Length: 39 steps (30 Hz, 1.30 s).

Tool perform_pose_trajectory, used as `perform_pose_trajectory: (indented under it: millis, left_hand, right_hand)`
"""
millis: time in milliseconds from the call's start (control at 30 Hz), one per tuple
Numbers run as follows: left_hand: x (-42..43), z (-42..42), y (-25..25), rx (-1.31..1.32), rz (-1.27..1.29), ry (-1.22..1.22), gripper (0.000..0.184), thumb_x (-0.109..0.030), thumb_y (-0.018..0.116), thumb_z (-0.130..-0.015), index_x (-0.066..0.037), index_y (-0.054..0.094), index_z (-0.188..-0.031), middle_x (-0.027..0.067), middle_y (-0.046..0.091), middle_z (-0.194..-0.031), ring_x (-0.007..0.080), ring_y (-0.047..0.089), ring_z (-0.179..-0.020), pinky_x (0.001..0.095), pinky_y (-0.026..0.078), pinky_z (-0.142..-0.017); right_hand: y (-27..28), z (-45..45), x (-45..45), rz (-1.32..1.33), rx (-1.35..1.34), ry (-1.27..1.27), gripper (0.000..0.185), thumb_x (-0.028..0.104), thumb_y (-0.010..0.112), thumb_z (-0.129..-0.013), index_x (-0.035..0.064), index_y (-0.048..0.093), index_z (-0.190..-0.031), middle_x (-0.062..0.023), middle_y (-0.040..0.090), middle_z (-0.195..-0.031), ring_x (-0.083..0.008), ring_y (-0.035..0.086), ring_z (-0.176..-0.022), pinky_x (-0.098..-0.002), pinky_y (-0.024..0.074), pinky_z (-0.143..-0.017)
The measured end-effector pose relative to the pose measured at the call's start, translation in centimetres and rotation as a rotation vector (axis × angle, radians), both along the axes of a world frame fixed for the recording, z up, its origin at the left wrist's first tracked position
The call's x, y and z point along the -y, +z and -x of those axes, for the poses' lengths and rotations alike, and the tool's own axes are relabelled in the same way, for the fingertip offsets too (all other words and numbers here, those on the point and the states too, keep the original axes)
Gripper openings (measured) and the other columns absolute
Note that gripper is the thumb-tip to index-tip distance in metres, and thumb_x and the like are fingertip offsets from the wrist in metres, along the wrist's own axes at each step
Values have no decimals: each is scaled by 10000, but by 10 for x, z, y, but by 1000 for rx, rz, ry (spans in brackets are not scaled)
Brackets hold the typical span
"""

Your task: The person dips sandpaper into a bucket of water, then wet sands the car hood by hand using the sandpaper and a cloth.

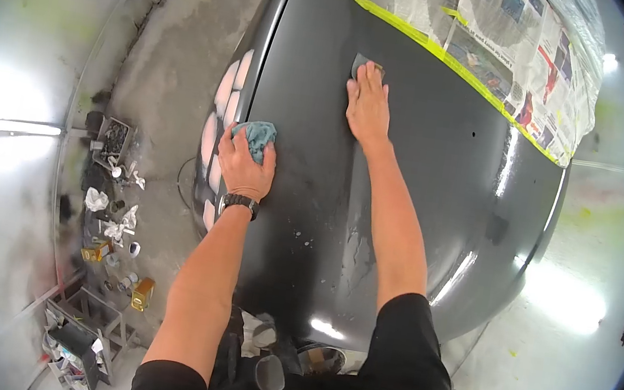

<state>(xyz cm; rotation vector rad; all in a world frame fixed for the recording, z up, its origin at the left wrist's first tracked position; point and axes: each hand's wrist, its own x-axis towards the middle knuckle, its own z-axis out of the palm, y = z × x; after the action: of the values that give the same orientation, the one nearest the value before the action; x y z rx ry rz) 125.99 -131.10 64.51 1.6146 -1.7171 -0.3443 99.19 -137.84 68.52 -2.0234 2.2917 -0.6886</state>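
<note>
My left hand [245,168] curls its fingers round the blue cloth [259,138] by the edge of the car hood [429,156], and farther up my right hand [370,114] lays nearly straight fingers over the grey pad [358,64], which I should keep flat, off the yellow tape [429,45].

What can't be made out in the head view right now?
Head view: most of the grey pad, covered by the right hand.
Head view: part of the blue cloth, hidden under the left hand.
Head view: fine print on the newspaper, too small.
Head view: any lettering on the yellow tin, too small.
</note>
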Motion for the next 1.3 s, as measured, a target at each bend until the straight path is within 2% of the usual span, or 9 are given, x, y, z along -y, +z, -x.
perform_pose_trajectory:
  millis: [167, 267, 500, 733, 967, 1067, 1200, 1267, 1300]
  left_hand:
    - [-2, 0, 4, -24, -20, -18, 599, -306, 772, -878, 2, 581, -1354, 277, 517, -1492, 487, 523, -1340, 596, 447, -1096]
    - [-1, 1, 3, -31, -4, 0, 595, -304, 775, -875, -3, 585, -1351, 283, 517, -1491, 489, 530, -1334, 597, 446, -1099]
    - [-2, 1, 3, -25, -40, -3, 588, -285, 777, -874, -9, 583, -1356, 285, 508, -1500, 493, 516, -1344, 595, 444, -1103]
    - [-4, 1, 9, -53, -56, -8, 595, -272, 781, -863, -2, 581, -1355, 279, 504, -1502, 492, 511, -1345, 592, 440, -1105]
    - [-3, -1, 6, -20, -51, -12, 599, -260, 790, -850, 6, 588, -1348, 281, 499, -1511, 496, 509, -1342, 588, 439, -1103]
    - [-5, -1, 7, -14, -57, -29, 597, -253, 787, -854, 14, 586, -1348, 287, 501, -1508, 497, 514, -1336, 585, 443, -1096]
    - [-2, 1, 8, -16, -42, -36, 597, -257, 785, -855, 14, 583, -1347, 293, 499, -1508, 501, 522, -1325, 588, 448, -1088]
    - [0, -1, 6, -8, -23, -31, 598, -264, 782, -857, 13, 580, -1348, 295, 498, -1509, 503, 522, -1323, 590, 450, -1084]
    - [-1, -2, 5, 0, -18, -37, 599, -269, 779, -860, 12, 578, -1349, 295, 498, -1509, 504, 521, -1323, 592, 452, -1083]
  right_hand:
    - [-9, -26, -198, -212, -27, 68, 612, 236, 509, -1109, -34, 355, -1636, -226, 270, -1754, -411, 257, -1624, -616, 247, -1290]
    - [-18, -28, -233, -254, -22, 49, 625, 226, 525, -1096, -34, 353, -1638, -230, 255, -1760, -420, 234, -1633, -634, 213, -1294]
    - [-6, 7, 61, -3, 38, -13, 552, 351, 442, -1147, 5, 459, -1576, -198, 389, -1696, -370, 362, -1569, -624, 286, -1265]
    - [-4, 9, -74, -119, -20, 61, 622, 350, 554, -1105, 40, 412, -1625, -163, 323, -1746, -376, 295, -1613, -640, 231, -1283]
    - [-3, 18, 128, -9, 13, -18, 631, 427, 481, -1121, 35, 397, -1609, -153, 338, -1733, -344, 290, -1613, -648, 246, -1270]
    - [-10, 46, 133, -16, -75, 97, 619, 431, 485, -1113, 45, 402, -1591, -150, 345, -1724, -337, 286, -1612, -627, 243, -1281]
    - [30, 150, 24, -69, -126, -265, 494, 333, 626, -1029, 91, 515, -1445, -154, 537, -1496, -345, 504, -1425, -605, 380, -1140]
    - [9, 216, -32, 7, -179, -530, 474, 360, 541, -1063, 89, 516, -1451, -148, 498, -1549, -282, 449, -1487, -719, 384, -1084]
    - [-54, 265, -46, 142, -423, -733, 495, 388, 514, -1062, 74, 524, -1444, -149, 496, -1550, -282, 422, -1505, -722, 389, -1070]
